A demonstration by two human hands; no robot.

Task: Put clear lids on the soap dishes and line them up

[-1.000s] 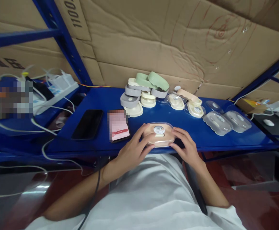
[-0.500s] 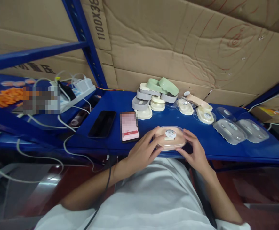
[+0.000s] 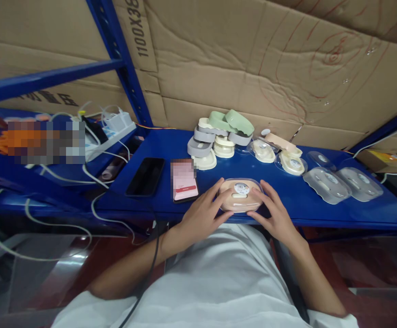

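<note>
A peach-coloured oval box (image 3: 234,202) under a clear plastic cover is between my hands at the front edge of the blue table. On its top are a round white label (image 3: 241,188) and a small cream-coloured slot or tab. My left hand (image 3: 203,207) grips the left end, thumb at the near side and fingers over the cover. My right hand (image 3: 274,212) grips the right end the same way, with a finger reaching onto the top beside the label. The undersides of my fingertips are partly hidden.
Behind stands a pile of grey, cream and green oval boxes (image 3: 201,146). Two clear-covered grey boxes (image 3: 326,184) lie to the right. Left of my hands are a dark phone (image 3: 145,176) and a phone with a lit screen (image 3: 185,184). White cables (image 3: 96,177) hang at the left.
The peach box has shifted slightly left between my hands. My right-hand fingers have moved further over its top. At the far left, a blurred brownish shape has come in near the orange pieces.
</note>
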